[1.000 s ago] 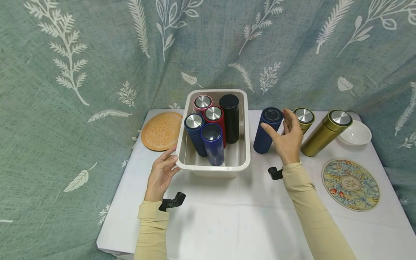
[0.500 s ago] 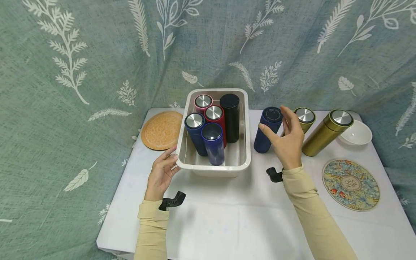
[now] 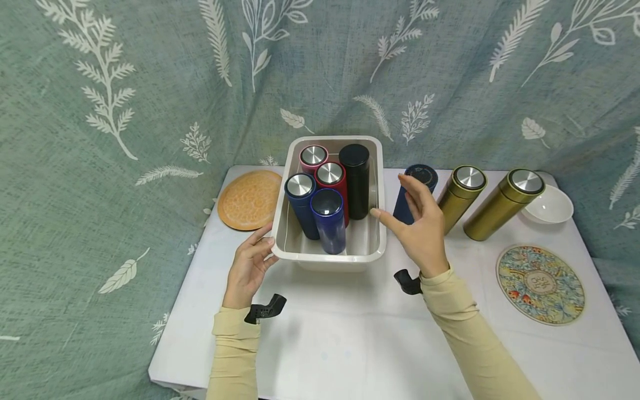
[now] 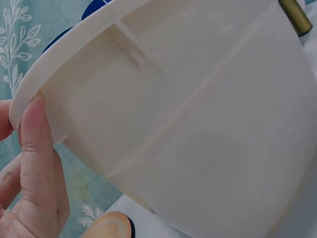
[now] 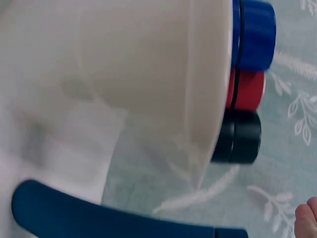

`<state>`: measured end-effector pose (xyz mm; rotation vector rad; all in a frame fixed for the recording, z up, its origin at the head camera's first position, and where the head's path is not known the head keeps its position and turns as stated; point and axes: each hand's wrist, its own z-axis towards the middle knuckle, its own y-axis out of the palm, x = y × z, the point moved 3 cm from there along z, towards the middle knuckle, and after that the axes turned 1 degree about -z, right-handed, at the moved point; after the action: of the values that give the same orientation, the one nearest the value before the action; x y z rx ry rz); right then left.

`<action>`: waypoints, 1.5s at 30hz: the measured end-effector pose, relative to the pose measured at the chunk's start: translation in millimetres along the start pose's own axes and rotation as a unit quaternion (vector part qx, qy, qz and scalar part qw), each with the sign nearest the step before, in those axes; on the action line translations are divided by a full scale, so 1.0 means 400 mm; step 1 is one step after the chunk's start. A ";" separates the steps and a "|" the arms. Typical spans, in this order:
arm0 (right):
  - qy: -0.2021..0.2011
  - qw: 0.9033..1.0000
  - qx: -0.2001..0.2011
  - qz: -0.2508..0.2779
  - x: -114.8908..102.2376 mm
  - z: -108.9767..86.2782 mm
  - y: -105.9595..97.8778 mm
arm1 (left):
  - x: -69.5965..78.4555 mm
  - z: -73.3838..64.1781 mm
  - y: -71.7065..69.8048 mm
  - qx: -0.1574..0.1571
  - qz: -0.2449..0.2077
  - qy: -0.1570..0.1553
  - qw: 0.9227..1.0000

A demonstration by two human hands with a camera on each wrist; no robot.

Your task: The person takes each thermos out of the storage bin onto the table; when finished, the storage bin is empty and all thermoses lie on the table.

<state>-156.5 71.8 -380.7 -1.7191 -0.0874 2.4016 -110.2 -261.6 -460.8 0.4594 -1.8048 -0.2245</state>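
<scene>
Pinching the rim of the white plastic tub [image 3: 327, 259] at its near left corner, with thumb and fingers of the left hand [image 3: 247, 269] closed on it. Nothing held in the right hand [image 3: 419, 230]; thumb apart from fingers, thumb tip pointing at the tub's right rim, contact there impossible to tell. Partly behind this hand, outside the tub: a dark-topped navy flask [image 3: 403, 209], standing on the white tabletop [image 3: 350, 339]. Inside the tub, close together: a pink flask [image 3: 313, 158], a red flask [image 3: 332, 176], a silver-topped navy flask [image 3: 302, 208], a glossy blue flask [image 3: 330, 222] and a black flask [image 3: 356, 180]. Farther right, a first gold flask [image 3: 452, 205], a second gold flask [image 3: 495, 211] and a white bowl [image 3: 548, 206]. Probably in the middle of moving flasks one by one between tub and tabletop, direction uncertain. Needed next, most likely: a steady left pinch, and right fingers brought around one flask without knocking its neighbours.
</scene>
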 end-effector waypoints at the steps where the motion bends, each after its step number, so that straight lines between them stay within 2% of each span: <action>1: 0.002 1.000 -0.008 -0.001 -0.001 -0.004 0.008 | 0.000 0.000 0.000 0.000 0.000 0.000 1.000; 16: 0.030 0.994 -0.104 0.018 0.008 -0.039 0.127 | -0.006 0.008 -0.006 0.008 -0.001 -0.004 1.000; 25: 0.052 0.990 -0.125 0.028 0.018 -0.040 0.163 | -0.006 0.004 -0.005 0.004 -0.009 -0.001 1.000; 33: 0.076 0.983 -0.167 0.000 0.032 -0.027 0.189 | -0.006 0.006 -0.007 0.012 -0.006 -0.003 1.000; 45: 0.099 0.978 -0.182 -0.003 0.052 -0.006 0.224 | -0.004 0.007 -0.008 0.012 -0.003 -0.010 1.000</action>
<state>-171.1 -12.4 -414.7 -2.0973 -0.5313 2.3013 -112.0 -264.0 -464.3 0.4806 -1.8284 -0.2126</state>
